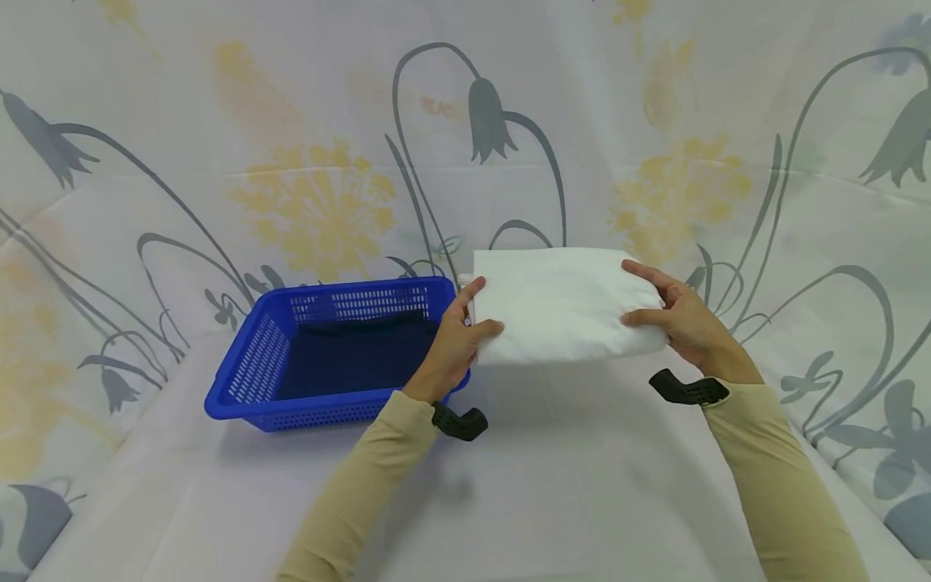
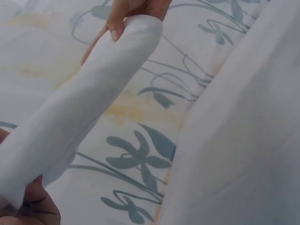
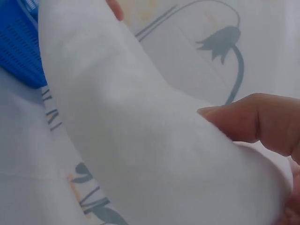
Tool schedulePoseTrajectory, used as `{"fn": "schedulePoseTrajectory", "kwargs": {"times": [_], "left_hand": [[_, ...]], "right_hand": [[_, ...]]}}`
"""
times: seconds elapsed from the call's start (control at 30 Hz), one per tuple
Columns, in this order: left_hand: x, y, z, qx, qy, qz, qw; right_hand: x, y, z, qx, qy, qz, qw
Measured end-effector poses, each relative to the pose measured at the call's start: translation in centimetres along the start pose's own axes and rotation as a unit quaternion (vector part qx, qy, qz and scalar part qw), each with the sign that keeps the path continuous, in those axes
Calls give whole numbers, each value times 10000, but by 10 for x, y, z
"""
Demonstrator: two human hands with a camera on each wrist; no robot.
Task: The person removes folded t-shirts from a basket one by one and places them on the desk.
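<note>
A folded white cloth (image 1: 560, 303) is held up above the table between both hands. My left hand (image 1: 451, 347) pinches its left end, the thumb lying on the near face. At the other end my right hand (image 1: 694, 323) grips the right edge, thumb in front and a finger along the top corner. In the left wrist view the folded white cloth (image 2: 89, 98) appears as a thick, smooth bundle with a hand at each end. The right wrist view shows the white cloth (image 3: 140, 122) close up, the right thumb pressing on it; the remaining right fingers are mostly hidden.
Left of the hands stands a blue plastic basket (image 1: 240, 396) with perforated walls and dark cloth (image 1: 356, 360) lying inside. A white sheet (image 1: 553, 485) covers the table. Behind it hangs a floral-patterned curtain (image 1: 320, 105). Black straps (image 1: 460, 422) sit at the wrists.
</note>
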State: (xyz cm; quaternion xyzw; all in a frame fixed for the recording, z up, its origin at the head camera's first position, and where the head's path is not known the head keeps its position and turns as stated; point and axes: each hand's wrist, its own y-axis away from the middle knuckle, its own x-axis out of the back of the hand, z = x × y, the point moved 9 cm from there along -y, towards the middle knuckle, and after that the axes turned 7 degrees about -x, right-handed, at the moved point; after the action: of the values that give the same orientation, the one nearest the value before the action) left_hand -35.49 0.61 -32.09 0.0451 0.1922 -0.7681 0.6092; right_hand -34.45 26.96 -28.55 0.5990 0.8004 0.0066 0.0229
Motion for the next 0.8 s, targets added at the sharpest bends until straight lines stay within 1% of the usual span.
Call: {"fn": "schedulePoseTrajectory", "kwargs": {"times": [0.2, 0.43, 0.63, 0.8], "left_hand": [[-13, -5, -11, 6, -52, 95, 9999], [-25, -11, -24, -123, -163, 217, 9996], [-28, -13, -36, -136, -347, 449, 9983], [-29, -15, -47, -163, -483, 599, 9969]], "right_hand": [[14, 2, 3, -25, -195, -36, 9998], [30, 1, 8, -79, -157, 43, 9998], [41, -2, 17, -192, -136, 86, 9997], [49, -6, 27, -270, -103, 110, 9995]]}}
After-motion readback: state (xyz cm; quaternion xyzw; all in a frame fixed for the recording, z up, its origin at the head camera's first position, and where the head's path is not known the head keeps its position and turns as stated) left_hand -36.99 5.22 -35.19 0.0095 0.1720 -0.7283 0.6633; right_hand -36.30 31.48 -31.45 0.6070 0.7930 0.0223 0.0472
